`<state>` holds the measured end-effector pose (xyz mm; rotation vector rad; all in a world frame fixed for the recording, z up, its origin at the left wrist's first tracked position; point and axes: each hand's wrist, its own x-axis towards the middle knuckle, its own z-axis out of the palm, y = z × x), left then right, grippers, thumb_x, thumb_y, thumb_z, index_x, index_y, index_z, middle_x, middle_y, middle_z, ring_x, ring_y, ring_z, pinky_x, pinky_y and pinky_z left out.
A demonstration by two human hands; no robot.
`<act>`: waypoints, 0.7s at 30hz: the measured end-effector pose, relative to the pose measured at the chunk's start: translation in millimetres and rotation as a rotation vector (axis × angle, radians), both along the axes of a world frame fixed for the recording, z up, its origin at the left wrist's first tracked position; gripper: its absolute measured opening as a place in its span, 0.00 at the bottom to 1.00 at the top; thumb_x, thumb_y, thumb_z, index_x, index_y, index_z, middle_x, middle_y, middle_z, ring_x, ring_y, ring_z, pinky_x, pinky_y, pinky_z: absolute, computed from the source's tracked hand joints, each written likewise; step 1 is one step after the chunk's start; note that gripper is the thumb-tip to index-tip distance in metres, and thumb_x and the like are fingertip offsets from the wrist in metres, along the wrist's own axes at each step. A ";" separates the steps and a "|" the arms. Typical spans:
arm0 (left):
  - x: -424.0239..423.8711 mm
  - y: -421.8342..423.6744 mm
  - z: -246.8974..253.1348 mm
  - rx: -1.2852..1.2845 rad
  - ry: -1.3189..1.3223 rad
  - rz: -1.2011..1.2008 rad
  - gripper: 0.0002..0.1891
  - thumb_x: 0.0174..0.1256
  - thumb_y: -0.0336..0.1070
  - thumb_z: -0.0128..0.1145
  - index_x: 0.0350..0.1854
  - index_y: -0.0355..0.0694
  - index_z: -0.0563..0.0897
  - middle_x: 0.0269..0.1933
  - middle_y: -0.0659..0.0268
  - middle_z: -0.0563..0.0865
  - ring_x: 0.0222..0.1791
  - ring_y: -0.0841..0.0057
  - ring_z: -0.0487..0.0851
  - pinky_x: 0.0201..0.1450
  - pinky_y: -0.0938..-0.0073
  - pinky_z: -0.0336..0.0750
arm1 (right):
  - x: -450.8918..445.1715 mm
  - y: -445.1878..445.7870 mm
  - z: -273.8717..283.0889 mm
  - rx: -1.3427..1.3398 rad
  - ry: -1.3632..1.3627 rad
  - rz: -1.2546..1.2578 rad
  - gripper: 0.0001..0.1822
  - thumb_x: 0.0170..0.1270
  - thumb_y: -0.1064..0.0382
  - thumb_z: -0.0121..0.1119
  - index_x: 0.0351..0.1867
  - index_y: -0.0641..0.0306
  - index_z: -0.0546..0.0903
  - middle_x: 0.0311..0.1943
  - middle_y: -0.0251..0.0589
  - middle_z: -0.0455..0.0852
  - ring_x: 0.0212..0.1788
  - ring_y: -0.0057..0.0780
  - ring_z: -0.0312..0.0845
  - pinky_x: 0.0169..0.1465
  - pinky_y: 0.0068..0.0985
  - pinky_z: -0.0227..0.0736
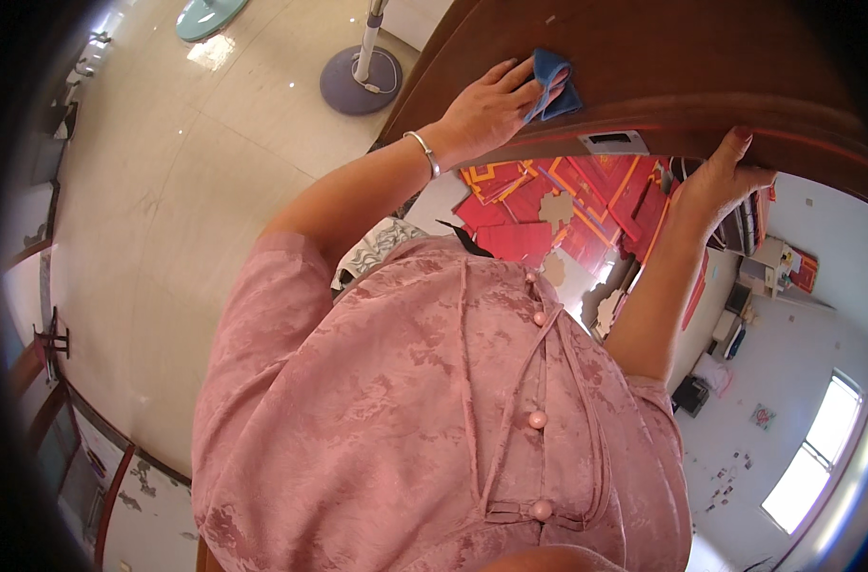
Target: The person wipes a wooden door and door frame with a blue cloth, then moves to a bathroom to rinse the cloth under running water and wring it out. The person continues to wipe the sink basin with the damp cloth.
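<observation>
A folded blue cloth (561,87) is under the fingers of my left hand (487,107), pressed against the broad face of a dark brown wooden panel (663,57). That wrist wears a metal bangle (425,154). Farther right, my right hand (720,175) is at the panel's edge, its thumb along the wood and its other fingers partly hidden. Between the hands, a metal plate (614,141) with a dark opening is set into the edge. Red sheets with yellow patterns (584,193) show beyond the edge, between my arms.
To the left are a stand with a round grey base (361,80), a pale green round base (207,18) and a tiled floor (155,179). A white pillar-like block (412,21) stands by the panel. Shelves (770,264) and a window (813,454) are at the right.
</observation>
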<state>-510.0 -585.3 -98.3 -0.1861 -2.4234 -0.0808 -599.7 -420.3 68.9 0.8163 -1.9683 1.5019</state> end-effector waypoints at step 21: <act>49.4 18.5 -76.9 1.329 -0.878 -0.140 0.22 0.48 0.21 0.46 0.50 0.32 0.76 0.46 0.56 0.81 0.41 0.67 0.81 0.48 0.72 0.75 | -9.5 3.8 -3.2 -0.046 0.057 0.012 0.44 0.58 0.50 0.61 0.62 0.74 0.46 0.58 0.58 0.60 0.57 0.43 0.63 0.61 0.32 0.62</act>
